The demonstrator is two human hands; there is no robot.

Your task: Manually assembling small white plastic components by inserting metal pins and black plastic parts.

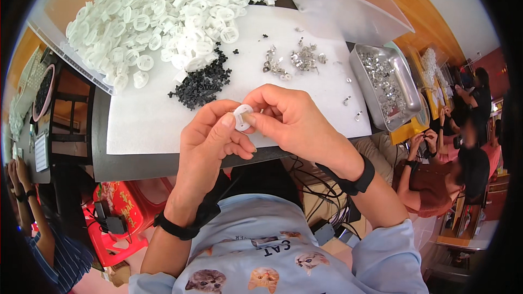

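I see my left hand (210, 136) and my right hand (289, 117) meeting in the middle of the view, both pinched together on one small round white plastic disc (242, 117). My left thumb and fingers close on the disc's left edge, and my right fingertips press on it from the right. The disc is held in the air above the near edge of a white sheet (141, 120) covering the dark surface (117, 166).

Just beyond my left hand lies a small heap of tiny black plastic cross-shaped pieces (204, 84). Farther off, behind that, a large pile of white round plastic discs (155, 19) spills out of a clear tray. Beyond my right hand sits a loose scatter of small shiny metal clips (297, 60). To the right of my right hand stands a metal tray (407, 84) filled with more clips.
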